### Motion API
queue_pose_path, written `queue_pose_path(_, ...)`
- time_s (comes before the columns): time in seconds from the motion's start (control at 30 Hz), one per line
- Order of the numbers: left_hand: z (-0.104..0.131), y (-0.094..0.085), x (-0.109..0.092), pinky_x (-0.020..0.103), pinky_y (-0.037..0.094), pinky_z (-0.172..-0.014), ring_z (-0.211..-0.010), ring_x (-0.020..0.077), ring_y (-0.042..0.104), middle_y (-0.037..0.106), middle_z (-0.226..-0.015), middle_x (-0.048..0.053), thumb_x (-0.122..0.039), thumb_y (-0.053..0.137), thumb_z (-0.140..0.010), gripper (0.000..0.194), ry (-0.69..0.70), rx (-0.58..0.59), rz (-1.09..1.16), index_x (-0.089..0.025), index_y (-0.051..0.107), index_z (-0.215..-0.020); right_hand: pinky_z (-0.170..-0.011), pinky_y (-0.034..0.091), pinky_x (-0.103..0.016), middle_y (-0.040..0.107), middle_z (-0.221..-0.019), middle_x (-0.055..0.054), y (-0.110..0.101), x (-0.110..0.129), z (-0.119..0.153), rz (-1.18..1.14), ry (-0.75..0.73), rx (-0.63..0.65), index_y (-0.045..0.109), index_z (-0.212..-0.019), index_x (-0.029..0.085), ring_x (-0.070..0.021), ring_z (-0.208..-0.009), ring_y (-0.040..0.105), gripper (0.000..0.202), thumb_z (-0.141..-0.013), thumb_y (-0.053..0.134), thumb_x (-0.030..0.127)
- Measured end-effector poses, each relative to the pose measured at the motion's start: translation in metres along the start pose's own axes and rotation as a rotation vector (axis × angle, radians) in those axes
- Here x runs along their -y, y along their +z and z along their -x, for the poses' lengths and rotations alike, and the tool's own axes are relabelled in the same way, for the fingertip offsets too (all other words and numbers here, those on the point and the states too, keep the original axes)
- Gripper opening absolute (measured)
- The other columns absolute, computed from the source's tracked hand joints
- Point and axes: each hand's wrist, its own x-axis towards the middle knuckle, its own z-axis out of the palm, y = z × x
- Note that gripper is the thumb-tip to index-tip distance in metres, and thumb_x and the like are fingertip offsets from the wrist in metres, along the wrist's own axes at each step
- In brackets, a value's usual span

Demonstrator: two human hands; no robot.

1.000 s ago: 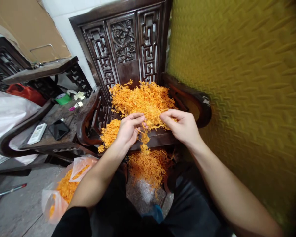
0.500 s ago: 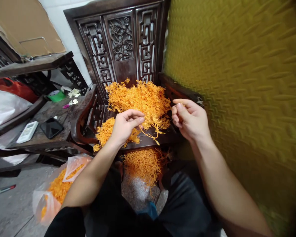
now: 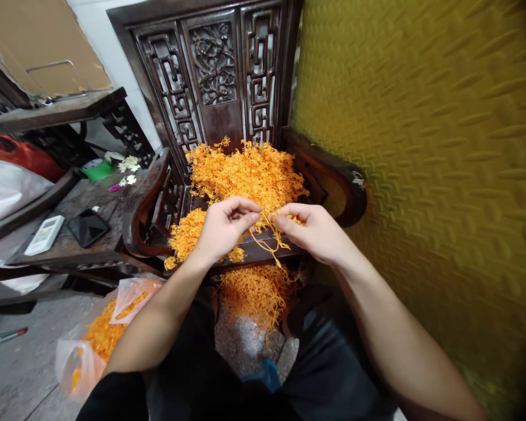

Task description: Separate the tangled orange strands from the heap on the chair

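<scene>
My left hand [image 3: 228, 225] pinches thin orange flower stems [image 3: 269, 248], which dangle below its fingertips over the chair seat's front edge. Close beside it, my right hand [image 3: 313, 231] is closed, thumb and forefinger at the same strands. Some orange bits show between its curled fingers. Behind both hands a large heap of orange flower sprigs [image 3: 249, 172] covers the seat of a dark carved wooden chair [image 3: 221, 126]. A smaller orange pile [image 3: 186, 234] lies left of my left hand. Below the seat, between my knees, sits a mass of loose orange stems [image 3: 258, 292].
A plastic bag [image 3: 85, 365] holding orange pieces rests on the floor at left. On the wooden side table [image 3: 118, 219] are a phone [image 3: 89, 227], a white remote [image 3: 44, 235], a green tape roll [image 3: 97, 169] and white flowers [image 3: 129, 164]. A yellow textured wall [image 3: 421, 146] rises at right.
My right hand has moved left and slightly down from beside the armrest to meet the strands at my left hand. My left hand stays nearly in place, still pinching.
</scene>
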Motion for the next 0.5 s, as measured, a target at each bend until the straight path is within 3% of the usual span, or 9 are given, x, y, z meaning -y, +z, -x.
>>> queue_pose_path(0.1, 0.001, 0.001, 0.002, 0.027, 0.051, -0.065, -0.065, 0.0122, 0.064, 0.072, -0.075, 0.002, -0.022, 0.078, -0.081, 0.008, 0.000, -0.012, -0.065, -0.018, 0.076, -0.088, -0.042, 0.020, -0.023, 0.043, -0.056, 0.006, 0.004, -0.003, -0.004, -0.094, -0.038, -0.104, 0.059, -0.073, 0.020, -0.0055, -0.046, 0.030, 0.050, -0.081, 0.081, 0.063)
queue_pose_path(0.23, 0.001, -0.002, 0.003, 0.026, 0.047, -0.062, -0.065, 0.0118, 0.060, 0.071, -0.073, 0.002, -0.018, 0.076, -0.079, 0.003, 0.008, -0.058, -0.118, -0.018, 0.076, -0.082, -0.041, 0.013, -0.022, 0.034, -0.054, 0.010, 0.003, 0.002, -0.008, -0.385, -0.032, -0.255, 0.052, -0.071, 0.021, -0.0039, -0.042, 0.024, 0.052, -0.075, 0.089, 0.058)
queue_pose_path(0.4, 0.001, -0.004, 0.002, 0.027, 0.049, -0.065, -0.068, 0.0124, 0.061, 0.073, -0.076, 0.003, -0.016, 0.077, -0.077, 0.005, 0.014, -0.087, -0.100, -0.018, 0.077, -0.082, -0.039, 0.011, -0.021, 0.027, -0.054, 0.011, -0.002, 0.006, -0.010, -0.484, -0.012, -0.219, 0.045, -0.068, 0.022, -0.0031, -0.042, 0.019, 0.055, -0.074, 0.091, 0.052)
queue_pose_path(0.5, 0.001, -0.006, 0.003, 0.027, 0.049, -0.065, -0.067, 0.0120, 0.061, 0.072, -0.075, 0.003, -0.015, 0.076, -0.076, 0.005, 0.002, -0.084, -0.124, -0.017, 0.078, -0.079, -0.037, 0.013, -0.021, 0.026, -0.055, 0.011, -0.012, 0.004, -0.014, -0.519, -0.108, -0.329, 0.047, -0.072, 0.023, -0.0036, -0.041, 0.019, 0.051, -0.076, 0.089, 0.051)
